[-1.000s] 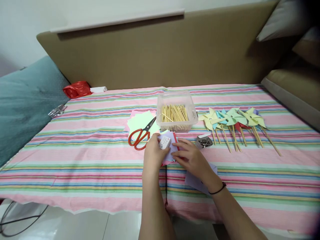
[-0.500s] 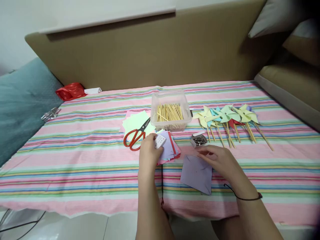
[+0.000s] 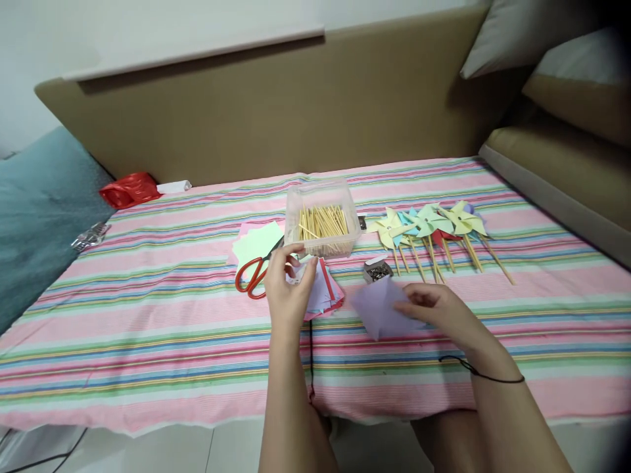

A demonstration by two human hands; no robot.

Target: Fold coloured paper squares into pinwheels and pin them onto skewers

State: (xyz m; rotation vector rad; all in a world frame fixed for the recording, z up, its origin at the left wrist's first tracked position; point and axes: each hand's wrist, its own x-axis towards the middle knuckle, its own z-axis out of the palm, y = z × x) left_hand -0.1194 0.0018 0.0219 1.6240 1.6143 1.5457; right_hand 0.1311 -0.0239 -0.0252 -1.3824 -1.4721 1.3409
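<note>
My right hand (image 3: 426,305) pinches a square of purple paper (image 3: 379,309) at its right side; the sheet is lifted and blurred. Over a stack of small coloured paper squares (image 3: 323,292) my left hand (image 3: 290,286) is open, thumb and forefinger apart. A small white printed block lies beneath its fingers, mostly hidden. Left of that hand are red-handled scissors (image 3: 251,276), partly on pale green paper sheets (image 3: 259,244). Just behind the purple square sits a little open box of metal pins (image 3: 378,270).
A clear plastic tub (image 3: 323,246) of wooden sticks stands behind the stack. Finished paper pinwheels (image 3: 428,226) on sticks lie at the right. A red plastic bag (image 3: 131,190) and metal clips (image 3: 91,236) are at far left. Striped cloth (image 3: 148,355) covers the seat.
My right hand has taken hold of the purple square and raised it off the cloth. My left hand has let go of the white block and spread its fingers. The view has shifted slightly.
</note>
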